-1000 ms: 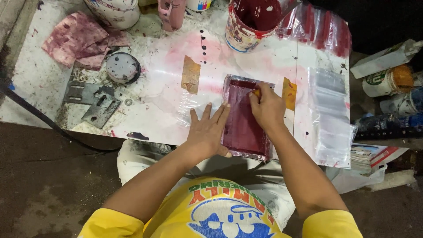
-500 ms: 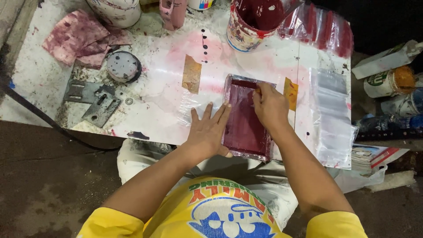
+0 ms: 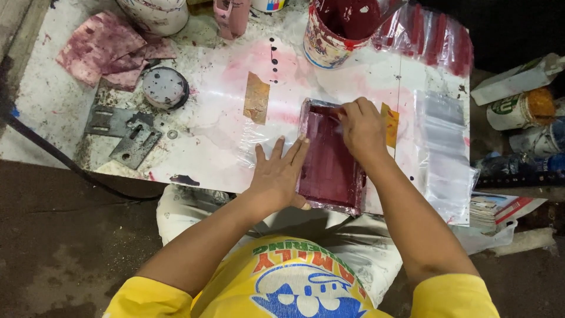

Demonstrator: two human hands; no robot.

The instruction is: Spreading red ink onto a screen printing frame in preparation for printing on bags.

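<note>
A: White, paint-stained worktable (image 3: 70, 100) under a head camera; dark floor at six o'clock. What sits at centre?

B: Small rectangular screen frame coated dark red (image 3: 329, 156), flat on the tabletop near its six o'clock edge, long side running twelve to six.

A: Left hand?

B: Left hand (image 3: 279, 174) lies flat at the frame's nine o'clock side, fingers spread and pointing toward twelve, palm pressed on clear plastic film (image 3: 247, 144); fingertips touch the frame's left rail.

A: Right hand?

B: Right hand (image 3: 362, 126) rests over the frame's one o'clock corner, fingers curled together and pressed down. Whether it pinches something, cannot tell; the fingertips hide it.

A: Surroundings?

B: Open tin of dark red paint (image 3: 332, 29) at twelve o'clock from the frame. Strip of tan tape (image 3: 257, 97) at ten o'clock. Round grey lid (image 3: 165, 88) and flat grey metal brackets (image 3: 126, 132) farther out at nine to ten. Red-stained rags (image 3: 106, 47) at the far ten o'clock corner. Stack of clear plastic bags (image 3: 444, 153) at three o'clock, just beside the right wrist.
</note>
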